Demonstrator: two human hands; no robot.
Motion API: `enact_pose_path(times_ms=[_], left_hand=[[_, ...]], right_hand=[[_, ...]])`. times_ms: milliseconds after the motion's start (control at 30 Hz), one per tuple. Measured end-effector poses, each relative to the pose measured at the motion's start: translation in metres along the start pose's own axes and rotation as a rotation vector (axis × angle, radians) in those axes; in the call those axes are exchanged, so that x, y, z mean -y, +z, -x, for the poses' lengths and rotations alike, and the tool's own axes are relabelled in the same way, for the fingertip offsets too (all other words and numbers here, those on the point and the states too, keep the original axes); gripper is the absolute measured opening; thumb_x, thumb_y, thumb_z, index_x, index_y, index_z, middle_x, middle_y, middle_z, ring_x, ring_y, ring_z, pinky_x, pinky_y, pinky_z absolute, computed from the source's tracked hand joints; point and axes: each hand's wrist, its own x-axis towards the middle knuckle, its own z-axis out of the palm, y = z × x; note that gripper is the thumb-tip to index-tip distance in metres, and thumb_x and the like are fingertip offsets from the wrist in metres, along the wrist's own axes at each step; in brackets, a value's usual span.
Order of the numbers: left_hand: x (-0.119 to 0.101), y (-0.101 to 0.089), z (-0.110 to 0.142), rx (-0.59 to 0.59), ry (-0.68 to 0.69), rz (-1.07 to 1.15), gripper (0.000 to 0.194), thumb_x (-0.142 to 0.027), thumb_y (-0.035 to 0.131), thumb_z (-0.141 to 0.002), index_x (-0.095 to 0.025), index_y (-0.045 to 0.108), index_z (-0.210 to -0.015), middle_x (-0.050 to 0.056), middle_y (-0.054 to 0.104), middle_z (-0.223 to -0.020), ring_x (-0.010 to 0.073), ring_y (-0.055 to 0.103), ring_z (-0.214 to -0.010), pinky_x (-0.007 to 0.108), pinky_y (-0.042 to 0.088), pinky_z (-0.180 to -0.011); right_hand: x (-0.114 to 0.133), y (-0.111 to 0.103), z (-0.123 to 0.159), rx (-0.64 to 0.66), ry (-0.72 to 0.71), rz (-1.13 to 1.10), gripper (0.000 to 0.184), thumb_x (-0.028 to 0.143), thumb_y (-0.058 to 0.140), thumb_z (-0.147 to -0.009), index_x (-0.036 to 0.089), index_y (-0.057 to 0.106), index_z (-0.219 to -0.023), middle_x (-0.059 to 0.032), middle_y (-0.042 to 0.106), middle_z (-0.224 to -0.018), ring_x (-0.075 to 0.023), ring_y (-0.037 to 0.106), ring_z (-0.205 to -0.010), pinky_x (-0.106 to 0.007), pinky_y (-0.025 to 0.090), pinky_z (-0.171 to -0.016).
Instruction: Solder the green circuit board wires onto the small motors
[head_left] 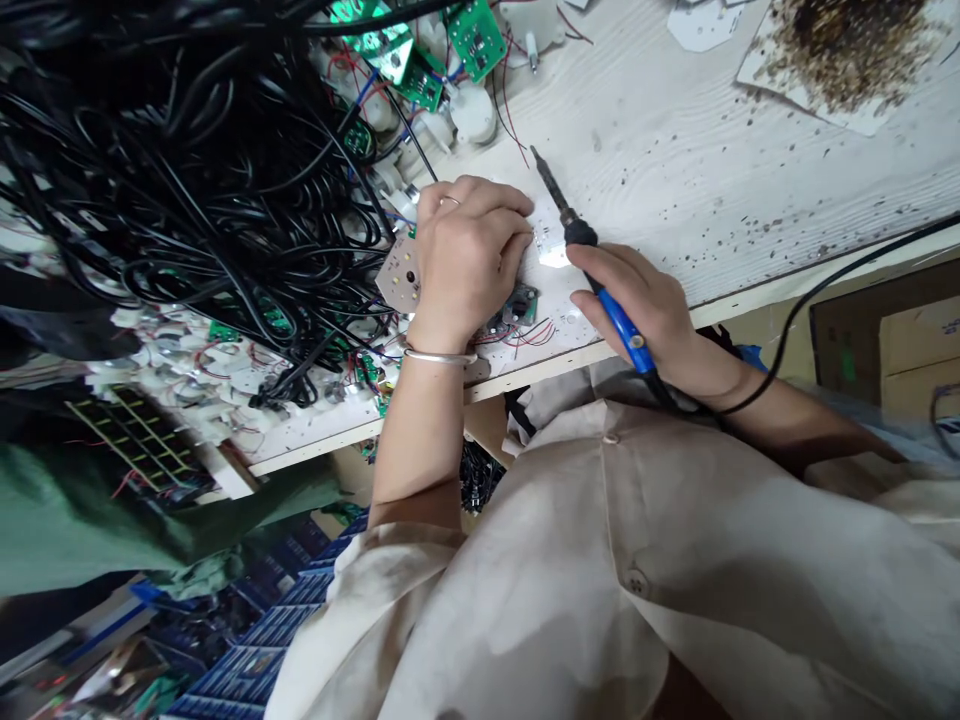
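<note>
My left hand (465, 260) is closed over a pale circuit board (397, 275), which lies flat near the front edge of the table (675, 150); a silver bangle (439, 357) circles my wrist. My right hand (630, 300) is clamped around a blue-handled soldering iron (619, 315), its metal tip (535, 155) raised over the table just beyond my left fingertips (521, 205). A small green circuit board (517, 308) with red wires lies just beside my left hand. A heap of black cables (187, 180) covers the table's left end, among white parts (472, 112) and further green boards (474, 38).
</note>
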Motion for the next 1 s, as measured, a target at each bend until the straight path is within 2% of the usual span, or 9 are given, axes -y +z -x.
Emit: enact_pose_path(times_ms=[100, 233, 300, 400, 633, 767, 867, 1000], left_hand=[[0.002, 0.002, -0.001, 0.009, -0.006, 0.003, 0.03, -0.049, 0.046, -0.1, -0.029, 0.068, -0.096, -0.001, 0.071, -0.123, 0.0296, 0.051, -0.124, 0.061, 0.023, -0.117], [-0.002, 0.002, -0.001, -0.022, -0.022, 0.006, 0.028, -0.046, 0.046, -0.098, -0.032, 0.069, -0.091, -0.001, 0.072, -0.12, 0.0308, 0.054, -0.122, 0.063, 0.024, -0.118], [-0.006, 0.0, 0.0, -0.036, -0.03, 0.009, 0.026, -0.044, 0.047, -0.096, -0.036, 0.07, -0.088, -0.003, 0.073, -0.12, 0.031, 0.056, -0.121, 0.063, 0.027, -0.118], [-0.011, -0.004, 0.001, -0.052, -0.035, -0.004, 0.024, -0.04, 0.05, -0.094, -0.041, 0.071, -0.084, -0.006, 0.074, -0.119, 0.0307, 0.059, -0.119, 0.061, 0.033, -0.116], [-0.017, -0.007, 0.002, -0.069, -0.006, -0.106, 0.026, -0.03, 0.048, -0.095, -0.038, 0.07, -0.083, -0.005, 0.075, -0.119, 0.027, 0.063, -0.116, 0.059, 0.044, -0.11], [-0.018, -0.006, 0.002, -0.069, -0.009, -0.096, 0.024, -0.029, 0.049, -0.095, -0.035, 0.068, -0.081, -0.004, 0.075, -0.118, 0.0267, 0.063, -0.116, 0.059, 0.044, -0.11], [-0.017, -0.006, 0.0, -0.038, -0.041, -0.04, 0.026, -0.033, 0.048, -0.094, -0.039, 0.07, -0.082, -0.005, 0.074, -0.12, 0.0299, 0.061, -0.119, 0.06, 0.041, -0.112], [-0.018, -0.006, 0.0, -0.019, -0.059, -0.009, 0.027, -0.034, 0.047, -0.094, -0.041, 0.072, -0.085, -0.005, 0.072, -0.122, 0.0309, 0.059, -0.123, 0.06, 0.039, -0.113]], right_hand=[[0.003, 0.0, -0.002, 0.018, -0.01, 0.003, 0.031, 0.043, 0.051, -0.101, 0.031, 0.062, -0.127, -0.002, 0.076, -0.119, -0.021, 0.073, -0.109, -0.04, 0.064, -0.094], [0.011, -0.015, 0.006, -0.24, 0.028, -0.093, 0.024, 0.039, 0.055, -0.099, 0.028, 0.067, -0.118, -0.0001, 0.08, -0.1, -0.018, 0.077, -0.093, -0.037, 0.066, -0.088], [0.014, -0.02, 0.011, -0.28, 0.124, -0.158, 0.024, 0.043, 0.055, -0.1, 0.027, 0.07, -0.11, 0.001, 0.079, -0.084, -0.0173, 0.077, -0.08, -0.036, 0.066, -0.082], [0.013, -0.02, 0.012, -0.202, 0.237, -0.238, 0.029, 0.05, 0.053, -0.1, 0.028, 0.072, -0.106, 0.002, 0.077, -0.076, -0.0164, 0.076, -0.073, -0.034, 0.066, -0.078], [0.01, -0.013, 0.009, -0.15, 0.168, -0.174, 0.028, 0.047, 0.056, -0.099, 0.028, 0.073, -0.108, -0.0008, 0.08, -0.089, -0.0174, 0.078, -0.083, -0.034, 0.066, -0.084], [0.006, -0.012, 0.007, -0.169, -0.008, -0.121, 0.022, 0.034, 0.057, -0.098, 0.026, 0.071, -0.113, 0.0004, 0.082, -0.096, -0.0146, 0.078, -0.082, -0.03, 0.066, -0.079], [0.003, -0.012, 0.006, -0.174, -0.111, -0.095, 0.022, 0.029, 0.059, -0.096, 0.027, 0.071, -0.114, 0.0018, 0.082, -0.094, -0.0136, 0.077, -0.079, -0.028, 0.065, -0.076], [0.005, -0.015, 0.008, -0.088, 0.049, -0.088, 0.024, 0.042, 0.053, -0.099, 0.031, 0.072, -0.11, 0.0013, 0.082, -0.089, -0.0161, 0.077, -0.081, -0.032, 0.066, -0.081]])
